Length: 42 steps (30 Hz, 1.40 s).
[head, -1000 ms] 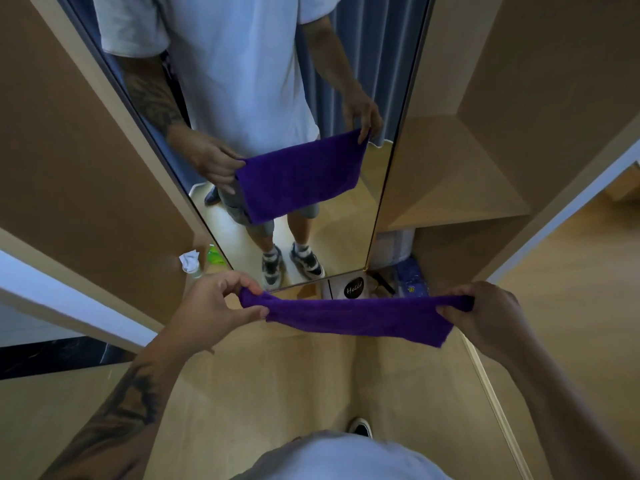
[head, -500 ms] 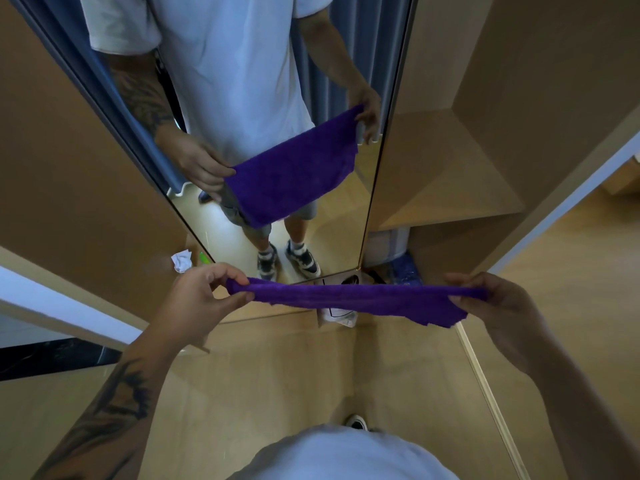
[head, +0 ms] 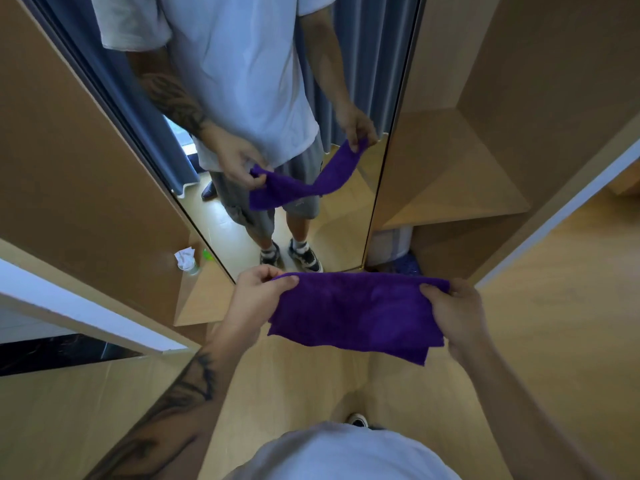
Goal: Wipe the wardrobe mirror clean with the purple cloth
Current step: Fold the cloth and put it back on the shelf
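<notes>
Cloth (head: 356,313) held spread in the air between both hands, short of the mirror (head: 277,133) at 12 o'clock. Left hand (head: 256,296) pinches its 9 o'clock corner; right hand (head: 457,313) pinches its 3 o'clock corner. Cloth not touching the glass.

1. No text, label, brand, number or sign can be read anywhere in the head view.
2. The purple cloth (head: 356,313), held between the fingers of both hands, bears no lettering or tag on its visible face.
3. The small bottle (head: 188,265) beyond the left-hand fingers is too small and blurred for any print to be made out.
</notes>
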{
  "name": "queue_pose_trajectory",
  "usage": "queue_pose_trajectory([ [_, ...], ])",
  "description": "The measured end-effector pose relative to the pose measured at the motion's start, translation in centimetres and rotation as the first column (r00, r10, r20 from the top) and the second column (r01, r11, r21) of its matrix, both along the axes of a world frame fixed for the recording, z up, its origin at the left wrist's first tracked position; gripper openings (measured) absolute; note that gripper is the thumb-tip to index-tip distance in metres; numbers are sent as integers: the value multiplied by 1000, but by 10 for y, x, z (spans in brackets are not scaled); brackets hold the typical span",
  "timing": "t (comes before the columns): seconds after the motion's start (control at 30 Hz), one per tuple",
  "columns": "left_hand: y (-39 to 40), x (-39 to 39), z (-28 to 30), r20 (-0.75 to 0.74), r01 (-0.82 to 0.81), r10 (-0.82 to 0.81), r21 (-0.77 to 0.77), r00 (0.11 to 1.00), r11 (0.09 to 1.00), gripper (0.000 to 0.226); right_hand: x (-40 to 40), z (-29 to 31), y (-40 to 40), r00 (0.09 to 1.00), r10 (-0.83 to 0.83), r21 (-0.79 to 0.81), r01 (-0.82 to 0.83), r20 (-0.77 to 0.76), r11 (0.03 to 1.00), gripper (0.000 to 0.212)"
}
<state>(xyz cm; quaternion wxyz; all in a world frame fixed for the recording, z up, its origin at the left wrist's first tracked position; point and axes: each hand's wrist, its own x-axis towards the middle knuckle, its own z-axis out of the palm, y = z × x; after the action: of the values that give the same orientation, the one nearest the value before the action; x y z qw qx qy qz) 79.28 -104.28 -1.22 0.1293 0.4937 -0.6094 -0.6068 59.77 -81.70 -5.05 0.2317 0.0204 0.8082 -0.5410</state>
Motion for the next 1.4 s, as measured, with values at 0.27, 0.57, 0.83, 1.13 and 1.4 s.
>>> queue_pose_trajectory([
  [0.27, 62, -30, 16, -196, 3, 36, 196, 980, 981, 11, 89, 30, -60, 864, 370, 78, -367, -340, 927, 13],
  [0.57, 66, -14, 34, -392, 17, 90, 261, 915, 965, 16, 124, 53, -60, 854, 376, -180, -459, -359, 870, 36],
  [0.83, 42, 4, 50, -377, 254, -209, 74, 902, 964, 14, 105, 43, -37, 963, 229, -424, -269, -144, 865, 24],
  [1.13, 20, 25, 82, -513, 499, -454, -55, 729, 865, 15, 77, 43, -36, 879, 461, -641, -284, 124, 714, 49],
  [1.4, 8, 35, 72, -578, 330, -281, -22, 766, 944, 11, 92, 70, -20, 941, 317, -581, -324, -116, 747, 8],
])
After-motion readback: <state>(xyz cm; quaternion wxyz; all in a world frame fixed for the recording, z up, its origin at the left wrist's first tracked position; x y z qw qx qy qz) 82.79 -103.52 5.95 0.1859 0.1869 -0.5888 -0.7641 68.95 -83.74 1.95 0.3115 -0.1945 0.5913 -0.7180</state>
